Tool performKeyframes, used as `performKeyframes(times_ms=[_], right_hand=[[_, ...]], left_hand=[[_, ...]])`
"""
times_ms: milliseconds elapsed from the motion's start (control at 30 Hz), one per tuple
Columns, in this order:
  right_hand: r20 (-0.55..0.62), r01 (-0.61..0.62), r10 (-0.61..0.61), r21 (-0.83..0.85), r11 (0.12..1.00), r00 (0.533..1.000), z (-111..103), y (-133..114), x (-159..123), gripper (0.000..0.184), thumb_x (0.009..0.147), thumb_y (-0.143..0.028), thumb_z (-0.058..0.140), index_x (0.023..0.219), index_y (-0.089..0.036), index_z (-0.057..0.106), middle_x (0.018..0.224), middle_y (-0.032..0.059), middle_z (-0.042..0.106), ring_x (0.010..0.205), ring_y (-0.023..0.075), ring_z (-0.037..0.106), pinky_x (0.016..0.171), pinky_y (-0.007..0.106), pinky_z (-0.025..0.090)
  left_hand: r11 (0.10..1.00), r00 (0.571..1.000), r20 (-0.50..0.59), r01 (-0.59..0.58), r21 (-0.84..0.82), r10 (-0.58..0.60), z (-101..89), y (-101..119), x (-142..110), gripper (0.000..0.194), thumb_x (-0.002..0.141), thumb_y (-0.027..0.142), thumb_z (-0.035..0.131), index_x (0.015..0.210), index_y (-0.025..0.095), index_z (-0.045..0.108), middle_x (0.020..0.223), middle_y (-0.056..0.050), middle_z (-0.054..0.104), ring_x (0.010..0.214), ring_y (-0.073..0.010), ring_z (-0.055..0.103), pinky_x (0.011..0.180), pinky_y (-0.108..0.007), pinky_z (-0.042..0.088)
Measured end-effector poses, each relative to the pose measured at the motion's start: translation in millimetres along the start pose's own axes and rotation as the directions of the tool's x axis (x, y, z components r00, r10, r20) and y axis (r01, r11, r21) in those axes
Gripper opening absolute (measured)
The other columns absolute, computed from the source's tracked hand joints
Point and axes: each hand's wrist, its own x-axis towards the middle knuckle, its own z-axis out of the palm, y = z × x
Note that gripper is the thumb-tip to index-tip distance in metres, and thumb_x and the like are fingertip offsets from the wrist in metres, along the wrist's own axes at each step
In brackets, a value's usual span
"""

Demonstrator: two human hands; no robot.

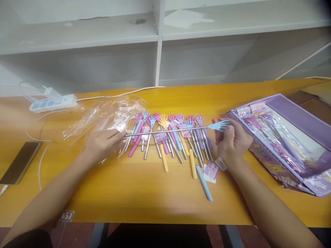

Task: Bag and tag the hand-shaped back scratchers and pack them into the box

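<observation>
Left hand [105, 144] gripped the rod end of the blue-clawed back scratcher [218, 126]; right hand [234, 143] pinched its claw. Scratcher spanned above the scattered scratchers and loose grips on the bench [124, 199].

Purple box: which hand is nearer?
Right. The right hand is at the box's left edge, holding the blue claw; the left hand is well off to the box's left, at the other end of the metal rod.
</observation>
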Motion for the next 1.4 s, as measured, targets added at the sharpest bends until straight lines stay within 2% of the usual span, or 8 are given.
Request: performKeyframes(times_ms=[200, 367, 533, 633, 833, 933, 1133, 1400], right_hand=[[0.129, 0.237, -0.226, -0.072, 0.969, 0.965, -3.3, -51.0, -25.2, 0.03, 0.105, -0.024, 0.053, 0.128, -0.022, 0.072, 0.06, -0.0023, 0.062, 0.049, 0.0177, 0.061, 0.055, 0.031, 0.046], [0.251, 0.297, -0.296, 0.036, 0.954, 0.921, -11.4, -86.0, -39.5, 0.045, 0.108, -0.019, 0.048, 0.152, -0.023, 0.054, 0.061, -0.0041, 0.064, 0.052, 0.0182, 0.064, 0.058, 0.03, 0.052], [0.353, 0.542, -0.622, 0.307, 0.782, 0.699, 1.4, -96.9, -60.3, 0.059, 0.111, -0.023, 0.049, 0.167, -0.01, 0.032, 0.082, 0.0042, 0.075, 0.063, 0.0197, 0.067, 0.064, 0.032, 0.059], [0.341, 0.549, -0.686, 0.421, 0.722, 0.643, 8.5, -97.0, -74.4, 0.067, 0.108, -0.015, 0.053, 0.168, -0.003, 0.026, 0.082, 0.0047, 0.074, 0.063, 0.0199, 0.063, 0.063, 0.035, 0.058], [0.322, 0.537, -0.701, 0.468, 0.702, 0.636, 4.7, -97.5, -73.4, 0.068, 0.105, -0.012, 0.056, 0.167, -0.003, 0.028, 0.08, 0.0032, 0.071, 0.059, 0.0182, 0.056, 0.057, 0.033, 0.049], [0.375, 0.499, -0.67, 0.46, 0.735, 0.641, 3.1, -97.1, -64.4, 0.054, 0.107, -0.018, 0.055, 0.159, -0.006, 0.042, 0.083, 0.0035, 0.072, 0.062, 0.0179, 0.057, 0.059, 0.033, 0.049], [0.426, 0.41, -0.582, 0.432, 0.804, 0.693, 4.0, -94.9, -55.7, 0.007, 0.105, -0.02, 0.056, 0.104, -0.018, 0.063, 0.069, -0.0021, 0.06, 0.057, 0.0144, 0.049, 0.057, 0.031, 0.04], [0.388, 0.574, -0.573, 0.129, 0.809, 0.721, 6.7, -88.8, -43.0, 0.03, 0.102, -0.017, 0.059, 0.073, -0.022, 0.051, 0.058, -0.0049, 0.051, 0.051, 0.0125, 0.037, 0.054, 0.031, 0.029]], left_hand=[[0.998, 1.0, -0.011, -0.001, -0.059, 0.001, -18.9, 47.4, 6.1, 0.02, 0.103, 0.016, 0.064, 0.12, 0.025, 0.07, 0.08, 0.001, 0.075, 0.062, -0.0138, 0.066, 0.053, -0.029, 0.04], [0.982, 0.997, -0.048, 0.046, -0.181, -0.056, -32.0, 81.0, 6.7, 0.022, 0.105, 0.017, 0.064, 0.126, 0.021, 0.065, 0.086, -0.001, 0.077, 0.067, -0.0139, 0.069, 0.056, -0.027, 0.049], [0.963, 0.999, -0.032, 0.011, -0.271, -0.02, -36.2, 107.0, 7.9, 0.012, 0.105, 0.019, 0.065, 0.117, 0.018, 0.067, 0.079, 0.0, 0.074, 0.063, -0.0132, 0.067, 0.055, -0.026, 0.049], [0.941, 0.999, -0.009, 0.027, -0.338, -0.032, -36.3, 118.9, 6.2, 0.01, 0.107, 0.017, 0.061, 0.115, 0.017, 0.067, 0.079, 0.0, 0.074, 0.062, -0.0127, 0.066, 0.055, -0.026, 0.05], [0.909, 0.999, 0.024, 0.049, -0.414, -0.043, -34.0, 123.3, 2.0, 0.01, 0.108, 0.017, 0.061, 0.116, 0.017, 0.067, 0.08, -0.001, 0.073, 0.063, -0.0128, 0.065, 0.057, -0.026, 0.051], [0.925, 0.999, 0.034, 0.04, -0.377, -0.029, -30.8, 121.4, 3.3, 0.009, 0.108, 0.019, 0.061, 0.114, 0.016, 0.067, 0.075, 0.001, 0.069, 0.059, -0.0129, 0.062, 0.054, -0.028, 0.047], [0.945, 0.999, 0.04, 0.024, -0.325, -0.012, -25.8, 120.0, 5.3, 0.01, 0.109, 0.023, 0.06, 0.113, 0.017, 0.067, 0.077, 0.001, 0.07, 0.062, -0.0131, 0.063, 0.057, -0.028, 0.048], [0.984, 0.993, 0.12, 0.017, -0.179, 0.004, -18.0, 103.0, 5.1, 0.01, 0.108, 0.026, 0.063, 0.11, 0.019, 0.07, 0.073, 0.002, 0.068, 0.058, -0.0143, 0.058, 0.054, -0.03, 0.041]])
